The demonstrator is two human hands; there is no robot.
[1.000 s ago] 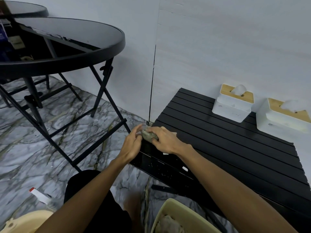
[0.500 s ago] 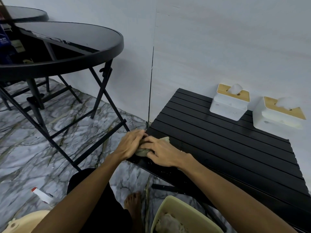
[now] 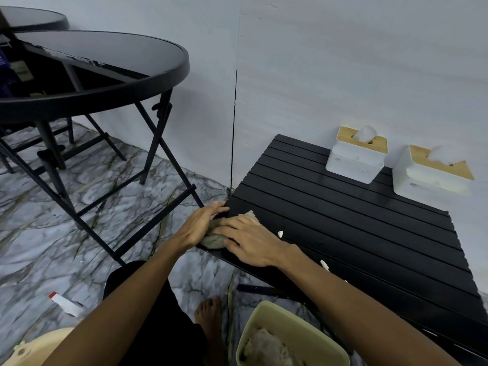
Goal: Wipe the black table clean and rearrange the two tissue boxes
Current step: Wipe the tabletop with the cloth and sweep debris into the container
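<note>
- I see the marble floor (image 3: 52, 233) filling the left of my view, with a round black table (image 3: 105, 64) on folding legs standing on it by the wall.
- The low black table (image 3: 356, 233), made of slats, sits against the wall on the right; a few white scraps (image 3: 280, 234) lie on it near the right wrist.
- Two white tissue boxes with wooden lids stand at the far edge of it by the wall: the left tissue box (image 3: 356, 157) and the right tissue box (image 3: 433, 173), just beside each other, each with a tissue sticking up.
- A pale green tub (image 3: 303, 328) with a crumpled rag inside sits on the floor at the bottom of my view, beside a bare foot (image 3: 208, 313).
- My right hand (image 3: 250, 239) lies flat, fingers spread, pressing a grey-green cloth (image 3: 214, 237) at the near left corner of the low table.
- My left hand (image 3: 200, 223) is laid against the cloth's left side at the table edge, fingers extended, not closed around it.
</note>
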